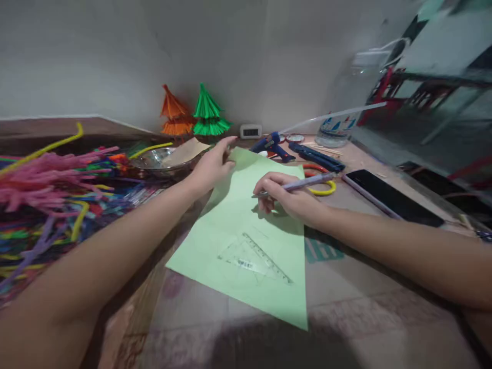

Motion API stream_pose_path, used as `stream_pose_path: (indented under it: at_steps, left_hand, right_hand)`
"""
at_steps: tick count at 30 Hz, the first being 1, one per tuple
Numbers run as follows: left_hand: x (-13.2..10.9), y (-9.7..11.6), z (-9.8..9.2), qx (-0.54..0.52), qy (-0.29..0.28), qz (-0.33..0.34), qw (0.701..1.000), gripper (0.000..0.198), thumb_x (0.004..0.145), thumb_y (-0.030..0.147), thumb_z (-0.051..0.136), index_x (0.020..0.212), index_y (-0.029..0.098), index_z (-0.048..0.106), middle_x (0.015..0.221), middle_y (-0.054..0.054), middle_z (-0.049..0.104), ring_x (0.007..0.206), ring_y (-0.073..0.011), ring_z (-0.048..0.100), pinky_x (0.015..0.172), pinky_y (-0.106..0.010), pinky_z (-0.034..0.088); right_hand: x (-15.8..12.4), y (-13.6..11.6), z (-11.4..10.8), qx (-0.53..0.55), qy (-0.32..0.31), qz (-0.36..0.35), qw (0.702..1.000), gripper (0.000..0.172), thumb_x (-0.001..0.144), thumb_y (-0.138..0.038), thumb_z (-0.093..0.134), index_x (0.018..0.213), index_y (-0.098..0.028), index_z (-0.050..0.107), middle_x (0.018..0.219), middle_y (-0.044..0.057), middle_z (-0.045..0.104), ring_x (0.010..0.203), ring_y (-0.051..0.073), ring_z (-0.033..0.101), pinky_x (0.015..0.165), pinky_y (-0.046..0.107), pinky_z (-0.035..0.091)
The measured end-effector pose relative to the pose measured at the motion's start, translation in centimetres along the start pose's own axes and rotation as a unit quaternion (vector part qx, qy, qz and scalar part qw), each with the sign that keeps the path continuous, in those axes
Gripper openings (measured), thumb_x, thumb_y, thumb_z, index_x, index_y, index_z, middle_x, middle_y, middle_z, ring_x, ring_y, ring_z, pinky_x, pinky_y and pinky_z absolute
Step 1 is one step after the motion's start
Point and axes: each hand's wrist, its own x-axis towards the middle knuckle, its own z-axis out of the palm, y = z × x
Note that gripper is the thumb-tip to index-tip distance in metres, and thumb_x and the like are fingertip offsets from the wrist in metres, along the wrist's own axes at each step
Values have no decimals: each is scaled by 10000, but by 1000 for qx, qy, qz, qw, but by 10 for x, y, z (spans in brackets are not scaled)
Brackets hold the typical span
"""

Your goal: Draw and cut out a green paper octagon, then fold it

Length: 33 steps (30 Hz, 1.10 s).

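Note:
A light green paper sheet [249,246] lies on the table in front of me. My right hand [290,197] is closed round a pen [307,182], its tip down on the sheet. At the sheet's far left corner my left hand [213,166] rests with its fingers curled over the edge, holding the paper. A clear plastic triangle ruler [255,259] lies flat on the near part of the sheet, apart from both hands.
A heap of coloured pipe cleaners [49,189] fills the left. A metal bowl [161,161] sits behind my left hand. Orange [175,115] and green paper trees [209,113] stand at the wall. A blue glue gun [271,146], rings [323,189] and a black phone [388,197] lie right.

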Motion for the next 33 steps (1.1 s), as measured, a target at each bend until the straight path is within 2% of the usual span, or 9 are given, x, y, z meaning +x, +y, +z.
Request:
stream_pose_path:
  at_steps: [6, 10, 12, 14, 17, 19, 22, 28, 33]
  left_hand:
    - [33, 21, 23, 3, -23, 55, 998, 615, 878, 108, 592, 1485, 120, 496, 1023, -57, 682, 939, -208, 663, 892, -321, 524]
    - [36, 26, 17, 30, 5, 77, 997, 597, 887, 108, 594, 1474, 103, 487, 1250, -127, 644, 1175, -255, 614, 1062, -381, 468]
    - [19, 30, 4, 48, 22, 87, 995, 518, 921, 132, 571, 1436, 134, 519, 1330, -134, 609, 1276, -275, 562, 1118, -425, 427]
    - [-11, 39, -12, 87, 7, 115, 989, 357, 968, 190, 555, 1321, 154, 602, 1277, -126, 644, 1238, -272, 591, 1070, -419, 469]
    - [-72, 56, -33, 120, -87, 194, 970, 242, 1001, 256, 558, 1205, 166, 652, 1201, -117, 692, 1175, -279, 631, 1009, -426, 509]
    - [-110, 66, -39, 114, -182, 224, 950, 212, 1048, 279, 507, 1145, 198, 677, 1185, -97, 696, 1095, -249, 662, 943, -400, 536]
    - [-147, 71, -39, 108, -231, 244, 936, 226, 1066, 270, 475, 1166, 204, 667, 1237, -106, 689, 1103, -250, 663, 937, -401, 548]
    - [-148, 79, -31, 194, -227, 227, 927, 327, 985, 11, 438, 1189, 130, 664, 1207, -154, 695, 987, -274, 688, 793, -399, 605]
    - [-148, 86, -27, 195, -212, 211, 934, 278, 995, 50, 467, 1170, 128, 668, 1220, -163, 691, 980, -289, 688, 752, -408, 615]
  right_hand:
    - [-2, -2, 2, 43, -20, 47, 998, 248, 1022, -305, 503, 865, -166, 635, 639, 1, 690, 501, 95, 644, 515, 195, 522]
    - [1, 3, -2, 98, -14, 91, 991, 242, 1007, -340, 544, 867, -165, 636, 630, 9, 692, 470, 114, 659, 471, 202, 519]
    - [3, 6, -3, 113, -10, 105, 988, 246, 1002, -348, 558, 864, -161, 638, 623, 13, 689, 465, 118, 659, 467, 202, 522]
    - [4, 7, -3, 122, -9, 113, 986, 251, 1004, -353, 561, 862, -161, 636, 611, 14, 683, 461, 121, 653, 470, 205, 528]
    - [5, 6, -1, 116, -5, 121, 986, 248, 1011, -351, 562, 866, -162, 631, 609, 20, 684, 464, 120, 648, 478, 205, 528]
    - [5, 4, 1, 102, 3, 128, 987, 251, 1012, -358, 570, 861, -164, 626, 614, 22, 685, 462, 116, 642, 474, 198, 517]
    - [5, 1, 3, 81, 7, 133, 988, 267, 1014, -374, 577, 860, -163, 626, 616, 15, 678, 452, 106, 629, 465, 189, 505]
    - [5, -1, 5, 52, 2, 136, 989, 284, 1048, -352, 530, 858, -159, 618, 598, 2, 667, 435, 87, 615, 423, 154, 441]
    - [4, 4, 3, 38, -8, 104, 994, 361, 996, -523, 611, 920, -170, 627, 638, -4, 675, 464, 89, 619, 424, 163, 436]
